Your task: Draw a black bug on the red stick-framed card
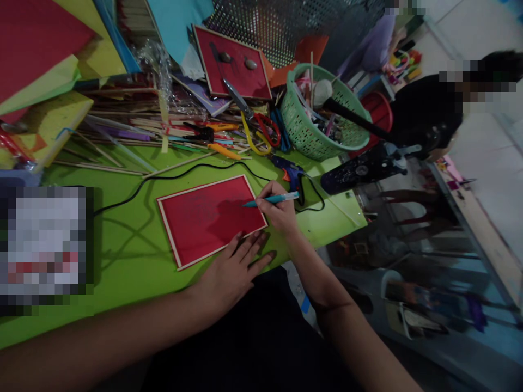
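Observation:
A red board (200,223) with a thin pale wooden border lies flat on the green table (122,283). Faint dark lines show on its upper part. My right hand (278,209) is closed around a teal pen (278,198), whose tip points down at the board's right side. Fingers spread, my left hand (232,267) lies flat along the board's near edge, its fingertips touching the border. Just beyond my right hand rests a blue glue gun (291,171), with a black cord (183,173) running left across the table.
Behind the board lie scissors with red and yellow handles (261,133) and many thin sticks (118,114). A green basket (302,130) of supplies stands at the back right, near a second red board (237,71). A blurred screen (44,239) sits left. Another person (429,103) is at right.

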`<state>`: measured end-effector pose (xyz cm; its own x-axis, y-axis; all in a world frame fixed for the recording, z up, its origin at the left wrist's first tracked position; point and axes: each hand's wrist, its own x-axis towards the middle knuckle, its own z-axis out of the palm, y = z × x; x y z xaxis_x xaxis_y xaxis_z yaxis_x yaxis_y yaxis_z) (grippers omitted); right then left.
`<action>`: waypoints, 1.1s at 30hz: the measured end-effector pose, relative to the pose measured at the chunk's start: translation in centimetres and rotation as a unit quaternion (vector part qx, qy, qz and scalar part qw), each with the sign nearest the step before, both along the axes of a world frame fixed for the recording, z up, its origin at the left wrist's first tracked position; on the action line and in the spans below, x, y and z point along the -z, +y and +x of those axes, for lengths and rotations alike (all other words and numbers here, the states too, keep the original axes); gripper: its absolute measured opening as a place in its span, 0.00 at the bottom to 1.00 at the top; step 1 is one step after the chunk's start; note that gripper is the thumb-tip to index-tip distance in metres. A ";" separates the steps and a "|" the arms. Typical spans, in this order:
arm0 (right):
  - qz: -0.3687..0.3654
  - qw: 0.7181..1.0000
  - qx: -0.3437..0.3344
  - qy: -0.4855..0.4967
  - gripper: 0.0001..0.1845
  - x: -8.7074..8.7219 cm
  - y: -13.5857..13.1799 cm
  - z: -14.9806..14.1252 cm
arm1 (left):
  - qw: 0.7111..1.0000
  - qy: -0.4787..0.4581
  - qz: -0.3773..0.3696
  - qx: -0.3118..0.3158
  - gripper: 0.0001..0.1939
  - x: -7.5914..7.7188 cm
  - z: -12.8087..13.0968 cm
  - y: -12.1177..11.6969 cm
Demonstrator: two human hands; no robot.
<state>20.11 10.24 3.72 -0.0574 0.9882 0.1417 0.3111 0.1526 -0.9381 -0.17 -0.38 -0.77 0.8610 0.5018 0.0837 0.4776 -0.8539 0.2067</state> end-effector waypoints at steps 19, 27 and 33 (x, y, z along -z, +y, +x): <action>-0.024 0.999 -0.001 0.023 0.10 -0.1 -0.2 0.2 | 1.000 -0.005 0.004 0.002 0.51 0.2 0.0 0.0; -0.020 0.999 -0.010 0.049 0.10 -0.2 -0.2 0.3 | 1.000 -0.001 0.013 0.002 0.51 0.2 0.1 0.1; -0.033 0.999 -0.022 0.036 0.10 0.0 -0.2 0.5 | 1.000 -0.005 0.011 0.000 0.52 0.6 0.0 -0.1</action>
<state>20.57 10.05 3.70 -0.0933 0.9923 0.0816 0.2368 0.1017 -0.9662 -0.16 -0.48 -1.42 0.8599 0.4998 0.1040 0.4755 -0.8583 0.1928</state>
